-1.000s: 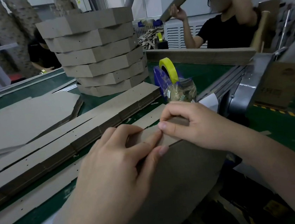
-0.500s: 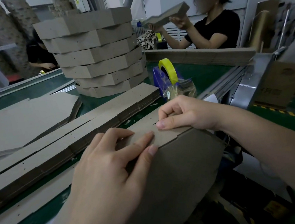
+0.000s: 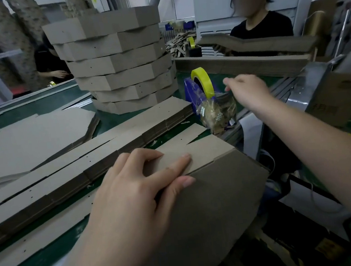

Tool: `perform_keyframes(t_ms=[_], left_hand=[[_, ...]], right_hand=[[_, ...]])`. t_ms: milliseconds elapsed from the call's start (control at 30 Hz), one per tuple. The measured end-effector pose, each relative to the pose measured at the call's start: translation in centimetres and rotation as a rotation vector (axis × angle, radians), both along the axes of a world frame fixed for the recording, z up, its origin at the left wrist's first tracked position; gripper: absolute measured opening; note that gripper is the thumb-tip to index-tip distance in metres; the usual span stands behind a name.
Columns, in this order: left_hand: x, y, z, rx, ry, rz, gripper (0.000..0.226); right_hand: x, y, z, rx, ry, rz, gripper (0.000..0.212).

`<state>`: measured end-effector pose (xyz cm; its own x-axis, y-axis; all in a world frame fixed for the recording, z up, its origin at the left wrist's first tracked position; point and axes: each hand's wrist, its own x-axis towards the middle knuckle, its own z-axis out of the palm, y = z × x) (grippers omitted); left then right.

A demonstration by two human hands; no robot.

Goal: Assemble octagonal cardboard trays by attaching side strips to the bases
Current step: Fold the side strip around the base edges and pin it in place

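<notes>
Left hand [image 3: 133, 194]: fingers lie along the top of the side strip [image 3: 207, 149], thumb pressed on the face of the octagonal base [image 3: 211, 205] just under the seam. Between them I clamp the strip's folded flap to the base edge. The base is tilted up toward me, leaning off the near edge of the green table [image 3: 59, 253].

Right hand [image 3: 247, 90]: out at the blue tape dispenser [image 3: 191, 94], fingertips curled in by the cutter end, just beside the yellow tape roll [image 3: 204, 81]. Cannot tell whether tape is already between the fingertips.

Judgement, step in hand: fetch a piece of tape to fix this joint.

Notes for doing it well:
- Keep clamp pressure even, so the strip's edge stays flush with the base edge; a gap will likely be taped in.
- Pull tape straight and tear cleanly at the cutter, keeping clear of the plastic bag [image 3: 216, 115] in front of the dispenser.
- Lay tape across the seam beyond my index fingertip, then slide the clamp along.

Beyond: flat strips [image 3: 86, 162] piled to the left, stack of finished trays [image 3: 113, 59] behind.
</notes>
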<state>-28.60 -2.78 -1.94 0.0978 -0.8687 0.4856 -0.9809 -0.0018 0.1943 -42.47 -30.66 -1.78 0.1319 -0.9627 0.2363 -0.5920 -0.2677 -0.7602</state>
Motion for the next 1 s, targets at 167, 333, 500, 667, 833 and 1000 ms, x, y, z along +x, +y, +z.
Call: perform_keyframes(t_ms=[167, 333, 500, 667, 833, 1000], left_hand=[[0.1, -0.1, 0.0, -0.002, 0.001, 0.004, 0.042], [0.2, -0.1, -0.1, -0.001, -0.012, 0.008, 0.041], [0.2, 0.0, 0.0, 0.001, -0.016, 0.017, 0.042], [0.3, -0.1, -0.1, -0.008, -0.003, 0.022, 0.043], [0.3, -0.1, 0.0, -0.023, 0.011, 0.011, 0.043], [0.3, 0.1, 0.2, -0.029, -0.014, 0.011, 0.039]], right_hand=[[1.3, -1.4, 0.4, 0.364, -0.175, -0.009, 0.025], [1.4, -1.6, 0.4, 0.525, -0.522, -0.054, 0.005], [1.1, -0.9, 0.0, 0.458, -0.816, -0.007, 0.014], [-0.7, 0.6, -3.4, 0.262, -0.865, 0.181, 0.017], [-2.0, 0.4, -4.6, -0.063, -0.081, -0.079, 0.030], [-2.8, 3.8, -3.4, -0.174, 0.000, -0.114, 0.022]])
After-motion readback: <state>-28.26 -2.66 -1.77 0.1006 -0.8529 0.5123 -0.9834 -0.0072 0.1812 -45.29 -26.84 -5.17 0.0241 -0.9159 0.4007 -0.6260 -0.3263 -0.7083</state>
